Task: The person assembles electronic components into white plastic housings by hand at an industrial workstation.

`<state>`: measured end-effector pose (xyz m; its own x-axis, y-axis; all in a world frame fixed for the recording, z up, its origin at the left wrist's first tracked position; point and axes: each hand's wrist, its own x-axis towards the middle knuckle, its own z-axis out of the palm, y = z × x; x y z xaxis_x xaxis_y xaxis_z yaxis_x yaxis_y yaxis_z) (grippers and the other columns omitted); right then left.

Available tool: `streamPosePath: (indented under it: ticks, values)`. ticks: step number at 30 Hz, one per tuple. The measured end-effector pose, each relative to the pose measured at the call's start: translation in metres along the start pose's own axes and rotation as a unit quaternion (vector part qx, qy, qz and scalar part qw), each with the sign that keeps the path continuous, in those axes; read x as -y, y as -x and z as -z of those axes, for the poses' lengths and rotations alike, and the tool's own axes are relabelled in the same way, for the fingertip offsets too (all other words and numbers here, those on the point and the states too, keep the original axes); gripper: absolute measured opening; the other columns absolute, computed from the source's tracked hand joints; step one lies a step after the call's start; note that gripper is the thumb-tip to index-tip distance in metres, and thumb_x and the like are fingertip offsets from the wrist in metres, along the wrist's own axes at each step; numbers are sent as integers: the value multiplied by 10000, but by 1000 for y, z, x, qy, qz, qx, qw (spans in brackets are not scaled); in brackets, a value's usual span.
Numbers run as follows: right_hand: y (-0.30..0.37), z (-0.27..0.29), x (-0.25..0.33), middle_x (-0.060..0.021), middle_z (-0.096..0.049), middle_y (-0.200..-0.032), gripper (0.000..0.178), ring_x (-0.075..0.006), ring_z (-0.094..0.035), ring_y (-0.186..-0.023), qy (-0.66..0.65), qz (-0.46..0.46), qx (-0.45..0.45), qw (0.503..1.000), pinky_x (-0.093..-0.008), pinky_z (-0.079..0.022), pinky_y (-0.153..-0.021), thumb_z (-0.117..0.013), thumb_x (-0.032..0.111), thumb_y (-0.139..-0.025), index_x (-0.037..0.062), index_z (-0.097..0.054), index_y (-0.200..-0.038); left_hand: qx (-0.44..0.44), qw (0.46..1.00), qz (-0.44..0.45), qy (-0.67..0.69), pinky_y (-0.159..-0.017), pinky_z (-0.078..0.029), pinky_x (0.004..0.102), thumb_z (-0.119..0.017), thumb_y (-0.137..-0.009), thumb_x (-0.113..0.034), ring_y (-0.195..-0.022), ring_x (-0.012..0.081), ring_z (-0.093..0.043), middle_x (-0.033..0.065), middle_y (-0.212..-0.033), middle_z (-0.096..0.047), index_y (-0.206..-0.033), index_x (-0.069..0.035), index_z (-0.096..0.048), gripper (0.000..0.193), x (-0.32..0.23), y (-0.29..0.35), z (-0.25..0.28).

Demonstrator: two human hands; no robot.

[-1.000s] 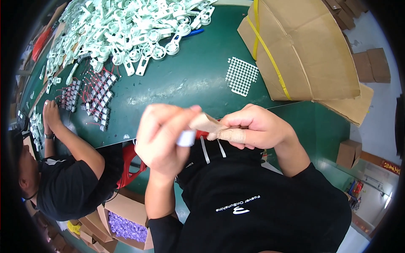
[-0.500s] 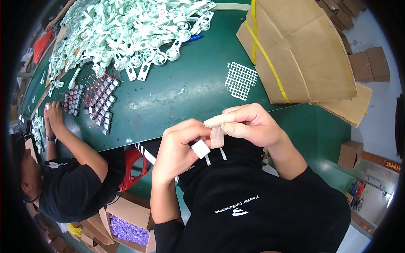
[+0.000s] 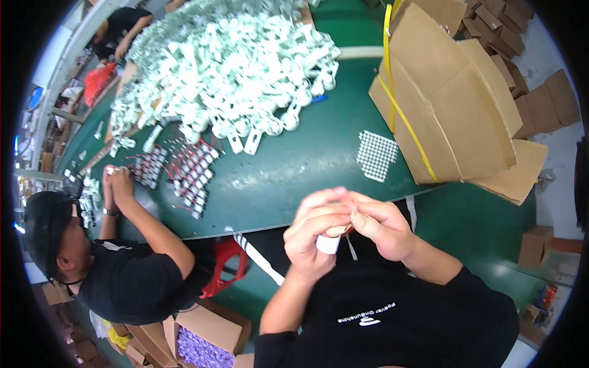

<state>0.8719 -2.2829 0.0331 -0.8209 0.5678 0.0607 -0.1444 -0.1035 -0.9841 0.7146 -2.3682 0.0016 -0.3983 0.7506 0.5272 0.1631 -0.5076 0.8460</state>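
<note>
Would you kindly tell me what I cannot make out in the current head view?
All in the head view:
- White roll: its upper part, hidden by the fingers of the left hand.
- Tan strip: mostly covered by the left hand and right hand.
- Whatever the co-worker's hands may hold: too small.
- Purple pieces: too small for their shapes; their box is cut off by the lower edge.

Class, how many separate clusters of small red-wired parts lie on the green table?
2. The left cluster lies just beside the co-worker's hand; the right cluster lies closer to the wearer's left hand. More could be hidden under the pale-green pile.
</note>
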Motion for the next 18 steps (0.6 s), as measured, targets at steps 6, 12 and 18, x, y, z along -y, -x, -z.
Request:
streamPosePath:
  ticks: [6, 12, 18]
  values:
    - [0, -13, 10, -98, -624, -937, 281, -192, -621, -828, 156, 19, -49, 986, -333, -513, -766, -634, 142, -1142, -60, -738, -1306, -67, 990, 120, 32, -1191, -502, 521, -703, -1059, -49, -1124, 252, -738, 104, -1069, -797, -1101, -9, -736, 66, -13, -5, -5]
    - [4, 7, 10, -75, -603, -882, 156, -274, -655, -826, 459, 178, 111, 864, -426, -512, -754, -733, 209, -1057, 55, -724, -1081, 74, 968, 240, -17, -1185, -505, 478, -670, -1035, 41, -1027, 200, -722, 75, -983, -773, -1111, 11, -739, 107, -28, 17, 28]
    - [40, 24, 10, -43, -665, -948, 161, -243, -684, -909, 451, 172, 278, 830, -397, -527, -809, -676, 205, -1062, 111, -736, -1178, 190, 887, 420, 21, -1011, -559, 334, -667, -1014, 80, -1047, 172, -721, 64, -1030, -783, -1103, -1, -794, 175, -58, 55, 39]
